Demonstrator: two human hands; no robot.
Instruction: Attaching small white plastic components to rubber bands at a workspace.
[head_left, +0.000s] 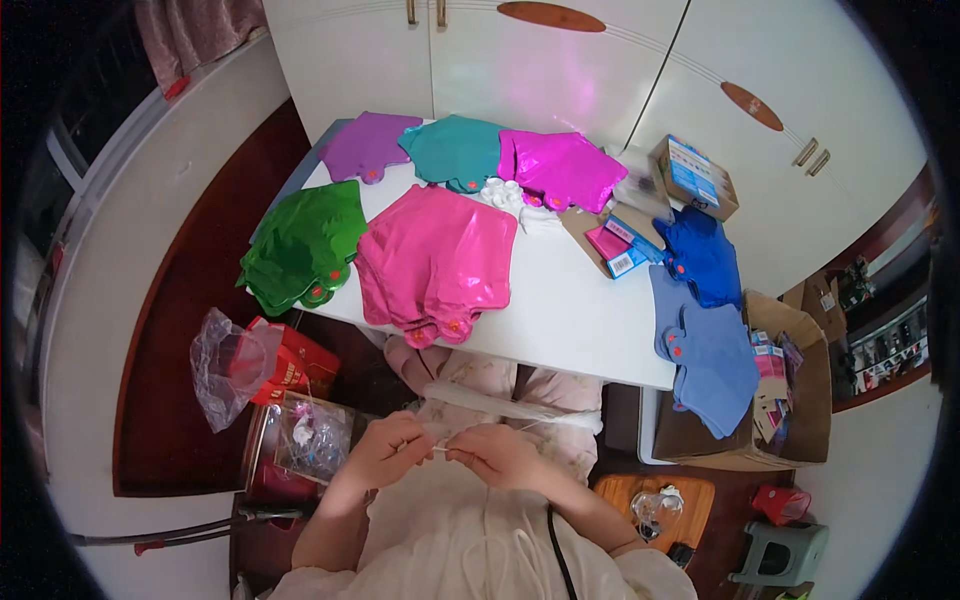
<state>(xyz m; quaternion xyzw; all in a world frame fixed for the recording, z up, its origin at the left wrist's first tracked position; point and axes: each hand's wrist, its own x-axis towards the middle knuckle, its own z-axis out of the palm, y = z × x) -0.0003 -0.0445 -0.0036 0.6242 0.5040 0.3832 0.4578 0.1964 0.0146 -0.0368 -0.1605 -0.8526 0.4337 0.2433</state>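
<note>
Low in the frame, just left of centre: a thin white stick [440, 449] pinched between both hands over the lap. Pale, slim, hard to make out in detail; a clear plastic sleeve [500, 404] stretched above it, running right toward the knees. Left hand [385, 450] curled shut on the stick's left end, fingertips pressed together. Right hand [498, 455] clamped on the other end, thumb and forefinger closed, knuckles up. Hands nearly touching each other.

Moving outward. White table [570, 310] directly above the hands, near edge cutting diagonally from left down to right, close over the knees. Spread across it: a pink foil balloon stack [435, 258] hanging slightly over that near edge, a green stack [303, 245] overhanging the left edge, purple [368, 146], teal [455, 150] and magenta [560, 168] along the far side. Blue balloons [705, 330] draped off the right corner into a cardboard box [815, 400] at right.

Tight on the left too: a red box [295, 365] with a crumpled clear bag [222, 365] beside the left forearm, a clear-lidded container [310, 440] just below it. Lower right, a wooden stool [655, 495] and a small grey step stool [780, 550]. Open room: only the narrow gap between table edge and lap.
</note>
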